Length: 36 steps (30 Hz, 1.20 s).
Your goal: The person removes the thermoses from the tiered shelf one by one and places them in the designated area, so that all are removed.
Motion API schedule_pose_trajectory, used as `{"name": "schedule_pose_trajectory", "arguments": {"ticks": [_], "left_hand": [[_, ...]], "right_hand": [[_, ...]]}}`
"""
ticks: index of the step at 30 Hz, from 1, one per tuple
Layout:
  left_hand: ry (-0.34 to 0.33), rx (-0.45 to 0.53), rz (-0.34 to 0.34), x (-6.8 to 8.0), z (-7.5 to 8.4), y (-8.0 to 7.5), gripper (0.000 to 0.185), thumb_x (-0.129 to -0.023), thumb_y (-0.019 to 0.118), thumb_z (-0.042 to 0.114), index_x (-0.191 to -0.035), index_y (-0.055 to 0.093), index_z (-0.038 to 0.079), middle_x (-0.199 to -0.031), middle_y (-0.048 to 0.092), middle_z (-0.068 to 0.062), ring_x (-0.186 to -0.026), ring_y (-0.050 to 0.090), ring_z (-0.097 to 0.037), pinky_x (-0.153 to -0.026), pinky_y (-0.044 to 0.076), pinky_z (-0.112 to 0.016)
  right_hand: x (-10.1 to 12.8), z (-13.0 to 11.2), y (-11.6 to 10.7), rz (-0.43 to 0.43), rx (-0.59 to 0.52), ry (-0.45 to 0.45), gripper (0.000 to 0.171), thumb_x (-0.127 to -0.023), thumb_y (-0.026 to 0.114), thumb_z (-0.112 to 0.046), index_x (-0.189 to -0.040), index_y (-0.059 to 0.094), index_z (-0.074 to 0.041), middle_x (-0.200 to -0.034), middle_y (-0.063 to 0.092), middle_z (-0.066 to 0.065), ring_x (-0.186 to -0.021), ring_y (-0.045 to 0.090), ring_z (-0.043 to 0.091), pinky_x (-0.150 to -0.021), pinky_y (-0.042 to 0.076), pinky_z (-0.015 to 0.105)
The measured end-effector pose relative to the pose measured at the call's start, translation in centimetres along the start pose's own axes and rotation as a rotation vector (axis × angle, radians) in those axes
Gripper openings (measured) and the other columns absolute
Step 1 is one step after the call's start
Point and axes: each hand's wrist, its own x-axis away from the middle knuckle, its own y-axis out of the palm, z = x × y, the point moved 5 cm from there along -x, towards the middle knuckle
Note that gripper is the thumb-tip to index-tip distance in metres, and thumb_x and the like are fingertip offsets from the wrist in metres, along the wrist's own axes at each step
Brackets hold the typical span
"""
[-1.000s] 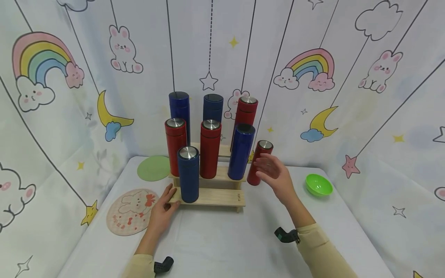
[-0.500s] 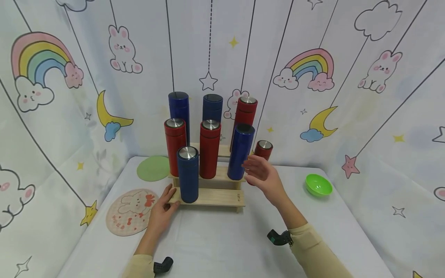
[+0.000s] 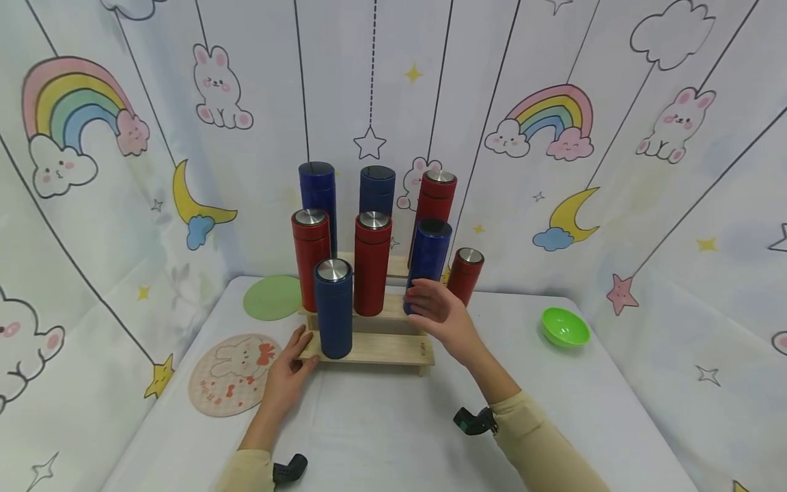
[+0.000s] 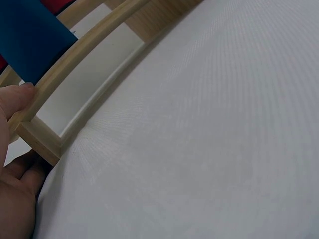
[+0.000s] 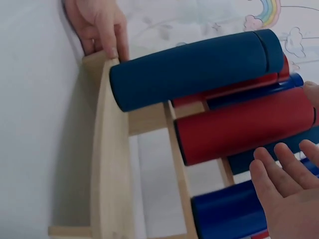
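Observation:
A three-step wooden rack [image 3: 390,348] bears several thermos bottles. My left hand [image 3: 287,372] grips the left end of its lowest step, thumb on top in the left wrist view, fingers by the leg [image 4: 42,144]. Close to that thumb stands a dark blue thermos [image 3: 334,314]. My right hand [image 3: 445,321] is raised with fingers apart, overlapping the lower part of a glossy blue thermos [image 3: 429,253] on the middle step. That step also holds a red thermos [image 3: 371,273] and another red thermos [image 3: 310,263]. Nothing is held in the right hand.
On the top step stand a blue thermos [image 3: 318,186], a dark blue one and a red thermos [image 3: 436,195]. Another red thermos [image 3: 465,277] stands right of the rack. A green bowl [image 3: 564,328] is farther right; a green mat [image 3: 272,298] and a rabbit-print mat [image 3: 230,383] lie left.
My right hand has moved left, from in front of the red thermos beside the rack to in front of the glossy blue thermos. The left hand and the bottles have stayed put.

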Motion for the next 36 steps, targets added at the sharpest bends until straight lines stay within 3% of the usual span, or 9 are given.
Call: {"name": "schedule_pose_trajectory", "arguments": {"ticks": [5,10,18,29,36], "left_hand": [[0.008,-0.011,-0.002,0.1,0.2,0.1,0.059,-0.107,0.072,0.012,-0.159,0.049,-0.004,-0.175,0.031,-0.017,-0.158,0.031,-0.042,-0.106,0.036,-0.006],[0.021,-0.008,0.007,0.2,0.1,0.0,0.059,-0.106,0.072,0.010,-0.158,0.050,-0.004,-0.174,0.032,-0.017,-0.157,0.031,-0.041,-0.107,0.035,-0.006],[0.026,-0.003,-0.001,0.1,0.0,0.0,0.060,-0.106,0.073,0.011,-0.159,0.050,-0.005,-0.175,0.032,-0.017,-0.157,0.032,-0.041,-0.108,0.034,-0.008],[0.034,0.005,-0.003,0.0,0.0,0.0,0.060,-0.105,0.073,0.008,-0.158,0.049,-0.008,-0.174,0.030,-0.021,-0.158,0.030,-0.043,-0.109,0.034,-0.007],[0.030,0.008,-0.005,0.0,0.0,0.0,0.060,-0.105,0.073,0.008,-0.158,0.049,-0.007,-0.174,0.030,-0.020,-0.158,0.030,-0.042,-0.109,0.034,-0.007]], "right_hand": [[0.0,0.4,1.1,-0.016,-0.005,-0.015,0.060,-0.097,0.076,0.007,-0.153,0.054,-0.002,-0.143,0.063,0.025,-0.135,0.061,0.043,-0.114,0.048,0.051],[0.0,1.0,2.3,-0.031,0.000,0.018,0.060,-0.098,0.079,0.000,-0.153,0.056,-0.007,-0.142,0.067,0.014,-0.135,0.062,0.038,-0.114,0.050,0.045],[-0.5,1.6,3.8,-0.053,-0.013,0.043,0.060,-0.099,0.078,-0.001,-0.154,0.054,-0.006,-0.150,0.061,0.020,-0.140,0.058,0.042,-0.115,0.049,0.047],[-1.7,2.7,5.7,-0.049,-0.040,0.028,0.060,-0.099,0.079,-0.003,-0.154,0.054,-0.003,-0.151,0.060,0.017,-0.140,0.059,0.037,-0.116,0.048,0.050],[-2.4,2.8,6.8,-0.074,-0.040,0.023,0.061,-0.099,0.078,0.000,-0.154,0.053,0.000,-0.153,0.059,0.019,-0.140,0.058,0.036,-0.116,0.048,0.044]]}}
